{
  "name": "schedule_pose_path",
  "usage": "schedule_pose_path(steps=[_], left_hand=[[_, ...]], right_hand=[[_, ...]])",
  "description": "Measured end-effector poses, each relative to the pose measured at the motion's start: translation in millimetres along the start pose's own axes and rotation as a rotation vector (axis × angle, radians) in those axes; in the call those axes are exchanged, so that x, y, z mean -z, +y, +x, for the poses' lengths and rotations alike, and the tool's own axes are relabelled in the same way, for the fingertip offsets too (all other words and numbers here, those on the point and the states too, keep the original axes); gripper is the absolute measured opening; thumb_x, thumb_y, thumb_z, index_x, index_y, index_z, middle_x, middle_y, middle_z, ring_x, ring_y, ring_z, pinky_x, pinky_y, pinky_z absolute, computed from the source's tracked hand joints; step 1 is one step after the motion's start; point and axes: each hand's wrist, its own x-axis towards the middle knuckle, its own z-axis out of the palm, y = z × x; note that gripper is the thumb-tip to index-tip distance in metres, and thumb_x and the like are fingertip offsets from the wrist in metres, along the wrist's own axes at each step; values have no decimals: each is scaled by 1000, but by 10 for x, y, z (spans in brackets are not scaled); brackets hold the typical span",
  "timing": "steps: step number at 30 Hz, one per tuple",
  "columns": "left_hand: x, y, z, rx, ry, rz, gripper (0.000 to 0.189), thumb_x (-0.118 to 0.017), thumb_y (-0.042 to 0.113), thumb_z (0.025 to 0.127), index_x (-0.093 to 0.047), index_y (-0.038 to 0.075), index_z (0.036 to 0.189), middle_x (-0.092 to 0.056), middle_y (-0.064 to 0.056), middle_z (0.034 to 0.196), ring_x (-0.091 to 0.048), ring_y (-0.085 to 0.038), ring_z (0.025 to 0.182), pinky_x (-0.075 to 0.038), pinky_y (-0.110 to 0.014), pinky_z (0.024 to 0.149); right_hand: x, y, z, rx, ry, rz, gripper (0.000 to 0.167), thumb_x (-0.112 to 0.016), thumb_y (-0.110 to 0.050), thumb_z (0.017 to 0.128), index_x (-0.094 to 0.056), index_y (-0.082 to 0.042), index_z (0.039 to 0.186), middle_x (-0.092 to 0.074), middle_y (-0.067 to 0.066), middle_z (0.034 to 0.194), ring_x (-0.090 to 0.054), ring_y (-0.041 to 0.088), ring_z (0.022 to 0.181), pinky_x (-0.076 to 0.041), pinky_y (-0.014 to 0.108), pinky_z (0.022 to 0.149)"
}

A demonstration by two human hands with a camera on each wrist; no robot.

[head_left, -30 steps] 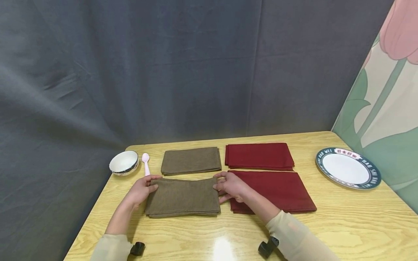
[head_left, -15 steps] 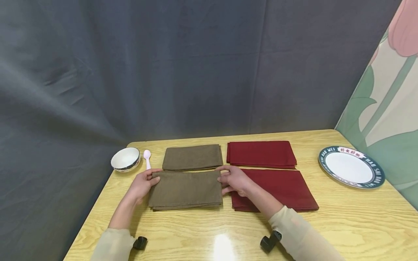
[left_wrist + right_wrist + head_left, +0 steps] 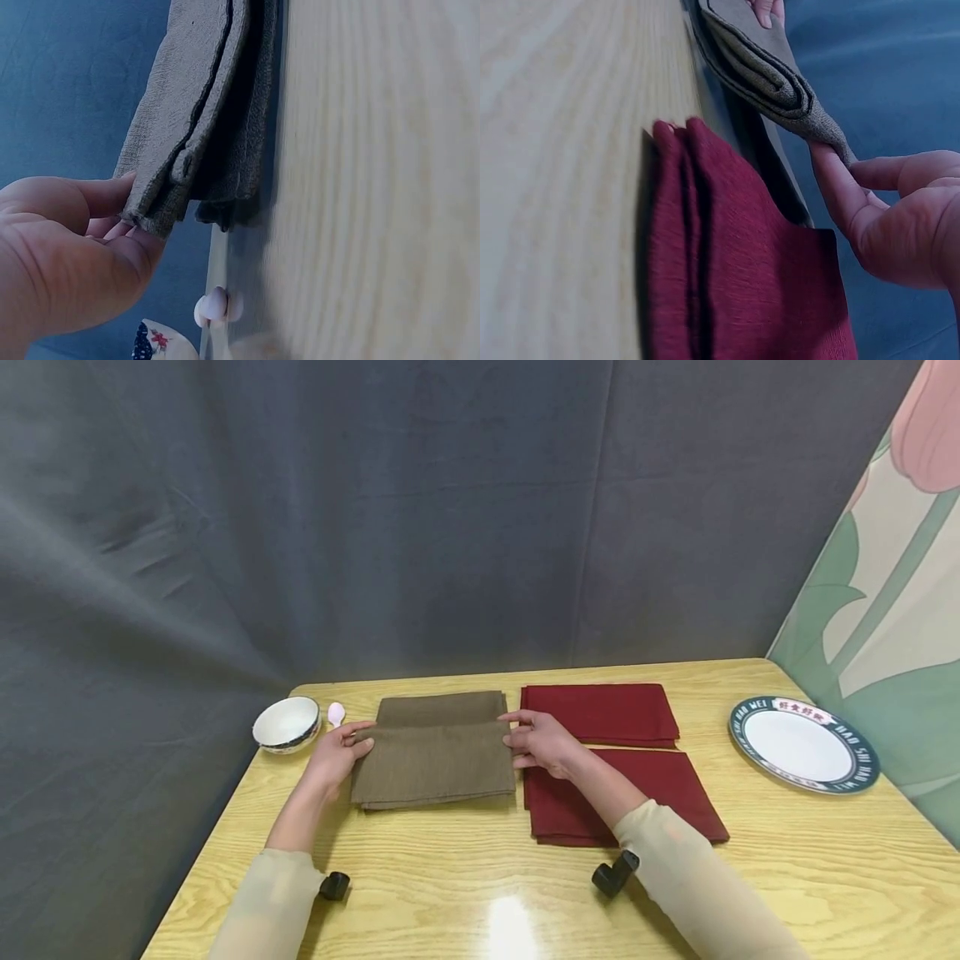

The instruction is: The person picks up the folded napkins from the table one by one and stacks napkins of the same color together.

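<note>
A folded brown cloth (image 3: 435, 767) hangs level between both hands, lifted off the table. My left hand (image 3: 332, 758) pinches its far left corner, thumb on top in the left wrist view. At the far right corner, my right hand (image 3: 549, 745) pinches it between thumb and fingers. Thick folded layers of the held cloth (image 3: 769, 75) show in the right wrist view. Behind it lies a second folded brown cloth (image 3: 442, 707), its front part hidden by the held one. The nearer folded red cloth (image 3: 637, 793) lies below my right wrist.
Another folded red cloth (image 3: 600, 714) lies at the back. To the left stand a white bowl (image 3: 287, 724) with a patterned outside and a pink spoon (image 3: 336, 714), its handle mostly hidden. A dark-rimmed white plate (image 3: 804, 745) sits far right. A dark curtain (image 3: 450, 527) hangs behind the table.
Both hands have raised the brown cloth and carried it away from the body, so that it now overlaps the rear brown cloth in the head view.
</note>
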Motion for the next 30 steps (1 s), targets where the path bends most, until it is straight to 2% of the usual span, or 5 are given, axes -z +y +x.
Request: schedule_pose_path(steps=[6,12,20,27,30], left_hand=[[-35,25,117,-6,20,-18,41,-60,6,102,-56,-2,141,-62,-25,129,-62,-14,94,-51,-25,77],[-62,60,257,11,44,22,42,-61,8,102,-56,0,142,-54,-26,140,-59,-28,112,-50,-31,84],[-95,22,442,51,52,-2,42,-60,7,102,-55,0,143,-56,-26,138,-58,-30,114,-50,-35,87],[-99,72,569,76,47,-12,44,-59,8,102,-53,1,145,-41,-24,152,-46,-34,129,-39,-47,108],[-93,107,608,84,40,-10,44,-59,8,103,-52,2,146,-39,-23,154,-43,-37,133,-35,-49,112]], right_hand=[[63,-22,110,-20,-10,13,48,-57,2,101,-48,-3,148,-45,24,144,-58,22,105,-57,26,61],[127,-39,250,-26,-24,24,48,-52,1,103,-44,-2,151,-34,24,154,-50,33,130,-57,26,65],[176,-57,438,-54,-34,29,53,-54,0,103,-40,-4,154,-41,22,147,-57,19,98,-55,25,62],[223,-102,557,-71,-21,-2,51,-54,-1,103,-41,-3,152,-39,23,150,-51,30,127,-57,26,68],[232,-123,609,-74,-16,-2,51,-53,-1,104,-40,-3,153,-42,24,148,-49,33,128,-58,27,72]])
